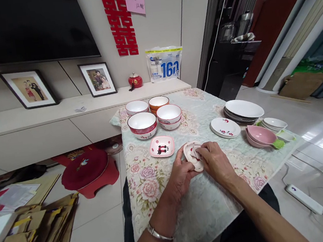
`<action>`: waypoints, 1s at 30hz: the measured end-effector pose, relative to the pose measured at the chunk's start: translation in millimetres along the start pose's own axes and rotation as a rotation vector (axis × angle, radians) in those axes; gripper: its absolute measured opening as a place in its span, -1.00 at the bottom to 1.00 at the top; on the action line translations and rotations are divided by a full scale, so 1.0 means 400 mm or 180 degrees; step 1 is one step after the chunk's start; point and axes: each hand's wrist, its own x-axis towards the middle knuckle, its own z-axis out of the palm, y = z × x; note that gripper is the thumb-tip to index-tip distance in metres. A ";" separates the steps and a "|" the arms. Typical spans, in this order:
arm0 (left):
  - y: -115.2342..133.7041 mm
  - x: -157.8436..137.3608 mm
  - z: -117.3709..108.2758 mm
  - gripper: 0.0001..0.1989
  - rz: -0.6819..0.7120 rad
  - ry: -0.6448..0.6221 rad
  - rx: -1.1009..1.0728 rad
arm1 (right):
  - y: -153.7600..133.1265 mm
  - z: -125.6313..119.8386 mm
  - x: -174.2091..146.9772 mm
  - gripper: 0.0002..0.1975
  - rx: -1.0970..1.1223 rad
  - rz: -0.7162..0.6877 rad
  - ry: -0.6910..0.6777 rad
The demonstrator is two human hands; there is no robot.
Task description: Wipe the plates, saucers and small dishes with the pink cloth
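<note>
My left hand (182,169) grips a small white dish (188,155) with pink-red markings by its left and near edges, tilted just above the tablecloth. My right hand (215,159) is closed, its fingers pressed into the dish on a crumpled whitish piece (195,152) that looks like a cloth or tissue. The fingers partly hide both the piece and the dish's inside. Left of my hands, a small square dish (161,147) with a black cat picture and pink spots lies face up on the flowered tablecloth (147,173).
Stacked bowls (142,122) stand at the table's back left. On the right are flower-patterned plates (225,127), a stack of larger plates (244,109), pink leaf-shaped bowls (260,135) and small white bowls (274,123). A red stool (98,180) stands left of the table.
</note>
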 end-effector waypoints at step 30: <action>-0.063 0.033 -0.008 -0.21 0.0922 0.0070 0.0568 | 0.022 0.019 0.051 -0.64 0.0785 0.0587 0.0019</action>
